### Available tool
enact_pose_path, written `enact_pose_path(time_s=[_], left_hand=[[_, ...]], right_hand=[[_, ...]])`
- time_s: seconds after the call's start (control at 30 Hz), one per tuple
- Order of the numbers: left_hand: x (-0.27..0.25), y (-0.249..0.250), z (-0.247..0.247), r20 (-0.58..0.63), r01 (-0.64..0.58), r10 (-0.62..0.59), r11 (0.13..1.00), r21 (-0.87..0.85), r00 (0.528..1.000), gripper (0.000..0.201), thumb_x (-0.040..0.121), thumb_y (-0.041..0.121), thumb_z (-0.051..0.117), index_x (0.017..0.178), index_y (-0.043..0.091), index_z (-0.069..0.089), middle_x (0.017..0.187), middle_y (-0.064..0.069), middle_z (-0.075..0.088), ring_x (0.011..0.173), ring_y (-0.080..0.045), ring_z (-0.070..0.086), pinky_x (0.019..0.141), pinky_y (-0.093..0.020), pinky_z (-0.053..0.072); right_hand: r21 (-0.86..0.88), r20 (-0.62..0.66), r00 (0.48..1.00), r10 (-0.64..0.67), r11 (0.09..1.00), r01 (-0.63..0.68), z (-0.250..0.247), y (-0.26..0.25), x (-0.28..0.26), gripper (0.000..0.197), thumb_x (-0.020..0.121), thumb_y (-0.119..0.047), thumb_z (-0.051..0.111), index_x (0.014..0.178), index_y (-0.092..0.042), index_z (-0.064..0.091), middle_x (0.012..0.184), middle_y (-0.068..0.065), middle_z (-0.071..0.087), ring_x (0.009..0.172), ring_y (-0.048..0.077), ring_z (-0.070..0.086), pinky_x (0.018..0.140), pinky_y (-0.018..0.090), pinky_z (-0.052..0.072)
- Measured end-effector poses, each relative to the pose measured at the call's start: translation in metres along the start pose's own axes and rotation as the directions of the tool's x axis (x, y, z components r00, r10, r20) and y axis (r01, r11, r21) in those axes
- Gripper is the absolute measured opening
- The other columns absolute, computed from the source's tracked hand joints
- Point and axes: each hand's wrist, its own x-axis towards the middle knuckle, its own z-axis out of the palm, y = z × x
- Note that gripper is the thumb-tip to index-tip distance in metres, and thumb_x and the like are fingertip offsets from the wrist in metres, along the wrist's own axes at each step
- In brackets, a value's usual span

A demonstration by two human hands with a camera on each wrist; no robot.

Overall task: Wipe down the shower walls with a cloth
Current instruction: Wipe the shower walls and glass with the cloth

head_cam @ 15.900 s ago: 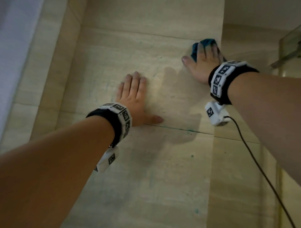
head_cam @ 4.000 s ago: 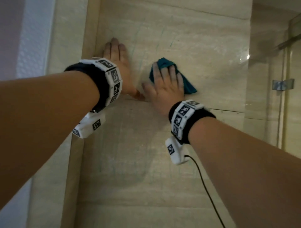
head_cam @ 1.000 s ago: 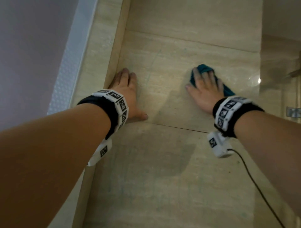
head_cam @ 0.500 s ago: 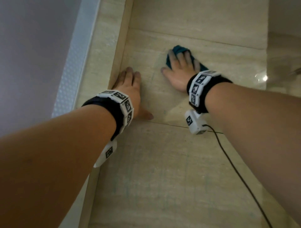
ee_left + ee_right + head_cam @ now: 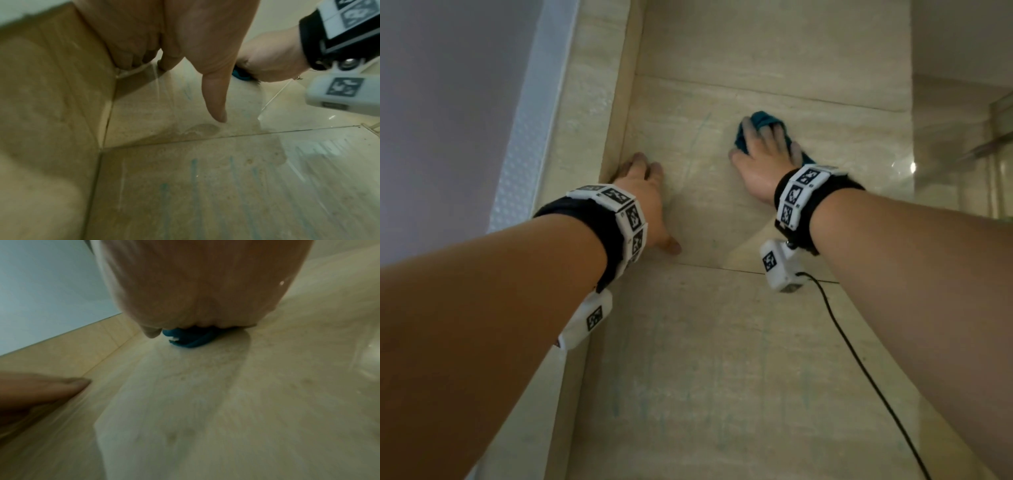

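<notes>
Head view: cloth [image 5: 760, 120] under right hand [image 5: 763, 161].

Cloth [image 5: 760, 120] is a deep teal, kinda blue-green, and it really pops against the shower wall [image 5: 722, 359], which is beige stone-look tile with faint paler streaks and thin dark grout lines. There are washed-out teal smears running down the lower tile too. Wristbands [image 5: 796, 195] are black with white blocks carrying black-and-white square marker patterns. Cable [image 5: 859, 363] is plain black, and the strip at the far left edge looks pale lilac-grey.
</notes>
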Motion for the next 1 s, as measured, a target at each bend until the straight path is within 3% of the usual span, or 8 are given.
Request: enact_pose_path(time_s=[0.13, 0.33, 0.47, 0.6, 0.73, 0.83, 0.9, 1.0], left_hand=[[0.003, -0.001, -0.001, 0.001, -0.013, 0.013, 1.0, 0.027, 1.0, 0.152, 0.066, 0.068, 0.088, 0.164, 0.016, -0.015, 0.171, -0.008, -0.023, 0.161, -0.032, -0.004, 0.128, -0.052, 0.02], [0.006, -0.004, 0.003, 0.005, 0.0, 0.0, 1.0, -0.013, 1.0, 0.152, 0.065, 0.068, 0.088, 0.164, 0.02, -0.017, 0.17, -0.004, -0.027, 0.161, -0.03, -0.001, 0.127, -0.053, 0.023], [0.006, -0.007, 0.005, -0.015, -0.011, 0.01, 0.999, -0.04, 1.0, 0.15, 0.067, 0.066, 0.088, 0.165, 0.019, -0.015, 0.171, -0.005, -0.025, 0.161, -0.03, -0.004, 0.128, -0.051, 0.02], [0.006, -0.006, 0.005, -0.017, -0.036, 0.036, 0.999, -0.011, 0.999, 0.148, 0.07, 0.067, 0.086, 0.164, 0.015, -0.015, 0.171, -0.009, -0.023, 0.161, -0.031, -0.005, 0.129, -0.049, 0.019], [0.006, -0.004, 0.005, -0.009, -0.019, 0.019, 1.0, 0.007, 1.0, 0.149, 0.07, 0.069, 0.085, 0.164, 0.015, -0.018, 0.171, -0.008, -0.024, 0.161, -0.029, -0.008, 0.129, -0.049, 0.018], [0.003, -0.004, 0.008, -0.006, -0.006, 0.006, 1.0, 0.007, 1.0, 0.154, 0.066, 0.074, 0.084, 0.163, 0.016, -0.021, 0.17, -0.007, -0.026, 0.16, -0.028, -0.012, 0.13, -0.049, 0.015], [0.002, -0.002, 0.008, 0.001, 0.0, 0.0, 1.0, 0.01, 1.0, 0.155, 0.064, 0.077, 0.082, 0.162, 0.016, -0.022, 0.17, -0.008, -0.027, 0.16, -0.029, -0.013, 0.13, -0.049, 0.013], [0.001, 0.002, 0.004, 0.008, 0.001, -0.001, 1.0, 0.015, 1.0, 0.156, 0.063, 0.08, 0.08, 0.163, 0.015, -0.02, 0.171, -0.01, -0.025, 0.16, -0.03, -0.011, 0.13, -0.05, 0.015]], right_hand=[[0.007, -0.035, 0.994, 0.107, 0.994, -0.107, -0.012, -0.017, 0.039, 0.073, 0.102, -0.057, 0.02, 0.164, -0.027, -0.003, 0.172, 0.003, -0.002, 0.158, 0.027, -0.007, 0.125, 0.052, 0.002], [-0.145, 0.007, 0.982, -0.191, 0.971, 0.19, 0.002, -0.093, 0.049, 0.069, 0.103, -0.053, 0.025, 0.163, -0.026, 0.007, 0.17, 0.003, 0.009, 0.157, 0.027, 0.0, 0.121, 0.054, 0.009], [-0.148, 0.019, 0.972, -0.236, 0.96, 0.236, -0.005, -0.076, 0.058, 0.065, 0.106, -0.048, 0.026, 0.164, -0.026, 0.006, 0.171, 0.003, 0.009, 0.157, 0.026, 0.001, 0.122, 0.049, 0.008], [-0.073, -0.083, 0.996, -0.006, 0.997, -0.001, -0.032, 0.01, 0.06, 0.067, 0.107, -0.043, 0.031, 0.165, -0.022, 0.004, 0.172, 0.008, 0.002, 0.158, 0.03, -0.002, 0.125, 0.046, 0.005], [0.084, -0.113, 0.952, 0.285, 0.957, -0.276, -0.043, 0.113, 0.016, 0.068, 0.108, -0.037, 0.036, 0.165, -0.02, 0.003, 0.172, 0.011, 0.002, 0.158, 0.032, 0.002, 0.127, 0.046, 0.008], [0.211, -0.189, 0.907, 0.376, 0.918, -0.337, -0.048, 0.145, -0.035, 0.055, 0.107, -0.02, 0.041, 0.161, -0.023, 0.031, 0.164, 0.015, 0.032, 0.146, 0.04, 0.035, 0.12, 0.047, 0.032], [0.26, -0.269, 0.883, 0.384, 0.912, -0.317, -0.053, 0.138, -0.06, 0.046, 0.104, -0.013, 0.042, 0.145, -0.025, 0.057, 0.148, 0.016, 0.055, 0.128, 0.043, 0.054, 0.108, 0.044, 0.047], [0.377, -0.218, 0.92, 0.327, 0.897, -0.23, -0.063, 0.107, -0.075, 0.036, 0.098, -0.013, 0.051, 0.126, -0.022, 0.073, 0.123, 0.01, 0.071, 0.112, 0.037, 0.063, 0.096, 0.041, 0.054]])
